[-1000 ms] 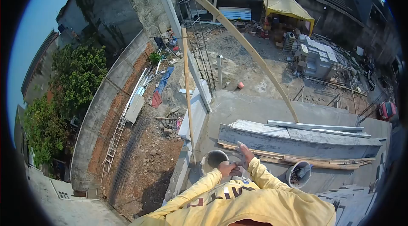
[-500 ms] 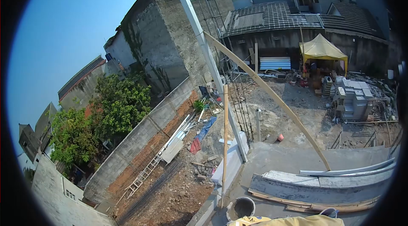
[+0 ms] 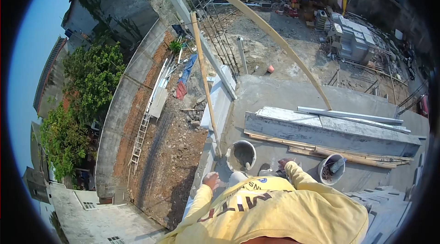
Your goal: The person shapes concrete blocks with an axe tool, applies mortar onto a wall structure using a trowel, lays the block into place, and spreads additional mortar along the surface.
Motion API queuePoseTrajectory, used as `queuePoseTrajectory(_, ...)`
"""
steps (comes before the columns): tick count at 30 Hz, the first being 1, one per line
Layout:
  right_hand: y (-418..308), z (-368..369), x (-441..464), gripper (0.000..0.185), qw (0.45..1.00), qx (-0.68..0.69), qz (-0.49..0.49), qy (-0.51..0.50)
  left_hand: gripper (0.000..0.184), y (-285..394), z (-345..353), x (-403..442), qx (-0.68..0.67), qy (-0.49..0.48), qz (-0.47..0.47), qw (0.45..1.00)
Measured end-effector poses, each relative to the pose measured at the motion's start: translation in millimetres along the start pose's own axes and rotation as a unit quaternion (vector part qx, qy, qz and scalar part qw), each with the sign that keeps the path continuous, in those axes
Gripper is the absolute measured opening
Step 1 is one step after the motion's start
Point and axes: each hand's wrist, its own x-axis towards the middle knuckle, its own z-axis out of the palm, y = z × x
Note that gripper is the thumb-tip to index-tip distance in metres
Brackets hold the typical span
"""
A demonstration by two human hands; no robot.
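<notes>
My left hand (image 3: 211,180) hangs over the narrow wall ledge at the slab's left edge, its fingers loosely apart and nothing visible in them. My right hand (image 3: 286,162) is in front of my body, fingers stretched to the left, holding nothing I can see. Between the two hands and slightly farther out stands a round bucket (image 3: 230,158), with grey material inside. Another bucket (image 3: 322,173), to the right of my right hand, contains dark debris and a light grey piece. Both forearms are in yellow sleeves.
Bamboo poles (image 3: 311,148) and long grey-white beams (image 3: 293,127) lie across the slab. A thin wooden prop (image 3: 204,81), a metal post (image 3: 208,53) and a slanting plank (image 3: 275,33) rise ahead. Left of the wall (image 3: 223,89), the ground drops to rubble (image 3: 183,145).
My view has tilted down. Both hands and the yellow-clothed body have come into sight, along with the whole of both buckets; sky and rooftops have mostly left the view.
</notes>
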Motion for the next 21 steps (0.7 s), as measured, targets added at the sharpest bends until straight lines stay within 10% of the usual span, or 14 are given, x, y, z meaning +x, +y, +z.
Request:
queuePoseTrajectory(8,79.0,-26.8,-2.9,0.038,0.989,0.037,0.107,0.092,0.048,-45.3,-25.4,-5.6,0.017,0.013,-0.093,0.995)
queuePoseTrajectory(12,104.4,-39.4,-26.9,0.037,0.974,0.069,0.187,0.107,0.035,-169.6,-99.6,80.3,0.304,-0.130,0.046,0.943)
queuePoseTrajectory(18,94.4,-42.9,-49.9,0.036,0.968,0.099,0.206,0.101,0.036,-180.0,-100.3,48.5,0.553,-0.140,0.282,0.771)
queuePoseTrajectory(20,90.6,-40.4,-34.2,0.037,0.976,0.087,0.184,0.084,0.037,-166.3,-88.5,32.9,0.188,-0.056,0.044,0.980)
queuePoseTrajectory(21,86.4,-38.6,-25.3,0.037,0.981,0.075,0.167,0.068,0.037,-153.8,-76.6,24.0,-0.018,-0.008,-0.082,0.996)
